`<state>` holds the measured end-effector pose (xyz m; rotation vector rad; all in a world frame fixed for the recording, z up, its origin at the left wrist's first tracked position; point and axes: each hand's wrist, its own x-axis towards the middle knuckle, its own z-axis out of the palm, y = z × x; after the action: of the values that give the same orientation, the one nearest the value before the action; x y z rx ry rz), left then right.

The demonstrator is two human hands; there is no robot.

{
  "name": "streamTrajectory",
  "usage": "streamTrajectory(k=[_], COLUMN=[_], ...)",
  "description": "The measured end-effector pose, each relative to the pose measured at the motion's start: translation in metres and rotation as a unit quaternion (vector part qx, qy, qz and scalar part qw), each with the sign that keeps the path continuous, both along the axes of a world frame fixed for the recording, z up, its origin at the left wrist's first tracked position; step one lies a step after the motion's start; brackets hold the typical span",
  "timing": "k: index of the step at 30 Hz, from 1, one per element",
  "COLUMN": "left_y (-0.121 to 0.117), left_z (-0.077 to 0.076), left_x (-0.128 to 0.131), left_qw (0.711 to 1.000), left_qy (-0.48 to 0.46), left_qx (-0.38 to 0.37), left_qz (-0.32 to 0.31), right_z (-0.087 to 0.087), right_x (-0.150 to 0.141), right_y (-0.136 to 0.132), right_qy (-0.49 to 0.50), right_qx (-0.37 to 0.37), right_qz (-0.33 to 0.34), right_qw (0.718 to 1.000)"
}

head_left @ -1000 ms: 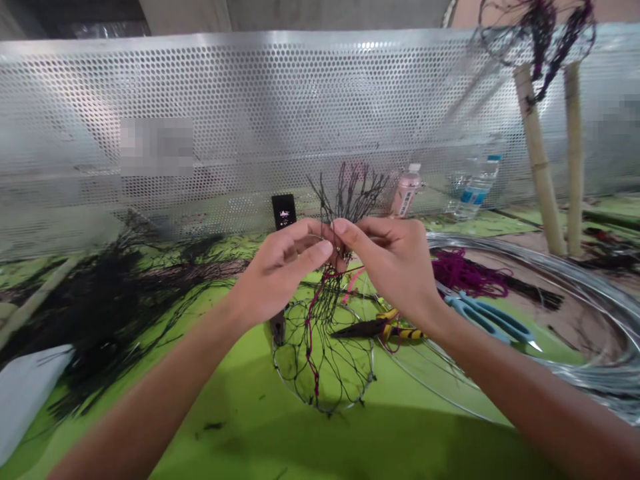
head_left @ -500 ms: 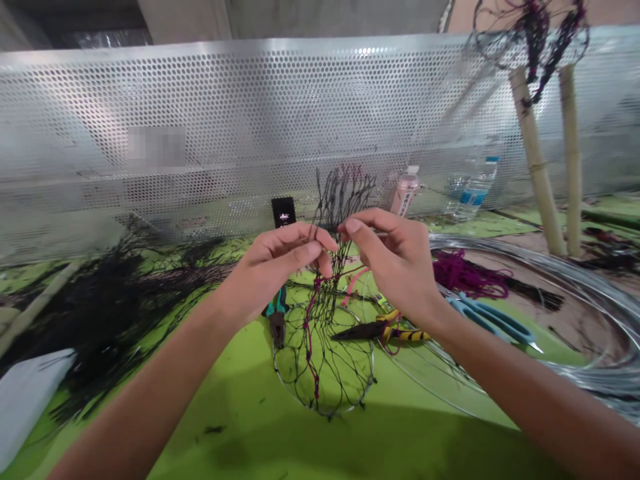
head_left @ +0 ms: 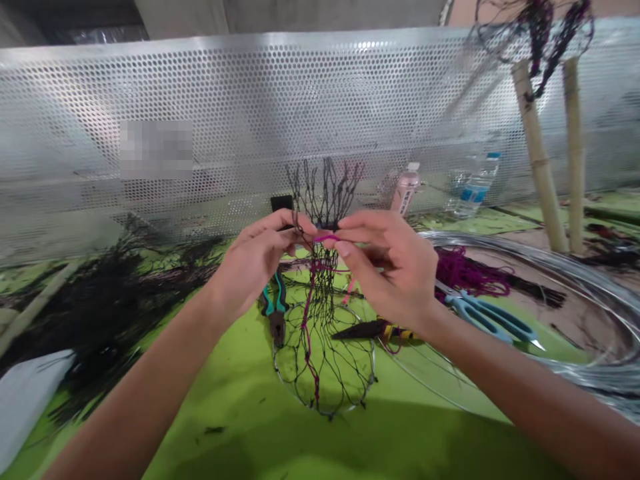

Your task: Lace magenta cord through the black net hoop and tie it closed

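Note:
Both my hands meet above a black knotted net (head_left: 325,293) whose lower end spreads across a wire ring (head_left: 295,398) on the green table. A magenta cord (head_left: 326,237) stretches between my fingertips. My left hand (head_left: 260,257) pinches at the cord's left end, close to a black net strand. From the other side, my right hand (head_left: 390,263) grips the cord between thumb and fingers. Another magenta length (head_left: 307,333) runs down the net to the ring. Teal-handled pliers (head_left: 277,313) lie left of the net, and yellow-and-black long-nose pliers (head_left: 363,330) rest partly behind my right wrist.
Blue scissors (head_left: 493,317), a magenta cord bundle (head_left: 470,272) and a large wire coil (head_left: 595,313) lie at right. Black net (head_left: 115,300) is heaped at left. A pink bottle (head_left: 406,189), a clear bottle (head_left: 475,190) and a perforated metal panel (head_left: 240,113) stand behind.
My hands have come closer together, and the magenta cord now shows between the fingertips. The upper net strands have shifted left, partly covering the dark phone-like object behind.

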<state>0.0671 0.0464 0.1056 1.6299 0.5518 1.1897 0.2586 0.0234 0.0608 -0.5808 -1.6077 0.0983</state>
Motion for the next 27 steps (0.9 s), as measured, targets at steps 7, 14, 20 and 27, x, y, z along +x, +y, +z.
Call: streamTrajectory(k=[7,14,20,27], left_y=[0.002,-0.003,-0.011,-0.021], left_z=[-0.007,-0.008,-0.007,0.0], left_x=[-0.005,0.0,0.002,0.005], left_qw=[0.98,0.965,0.942,0.87], left_qy=[0.141,0.161,0.162,0.282], left_qx=[0.125,0.185,0.223,0.245], left_qz=[0.061,0.094,0.191,0.323], right_z=[-0.001,-0.004,-0.002,0.01], right_x=[-0.005,-0.008,-0.009,-0.004], right_y=[0.003,0.002,0.001,0.002], right_qy=[0.012,-0.011,0.021,0.003], right_qx=[-0.093,-0.111,-0.173,-0.231], right_qz=[-0.072,-0.05,0.0,0.115], right_qw=[0.993,0.993,0.985,0.966])
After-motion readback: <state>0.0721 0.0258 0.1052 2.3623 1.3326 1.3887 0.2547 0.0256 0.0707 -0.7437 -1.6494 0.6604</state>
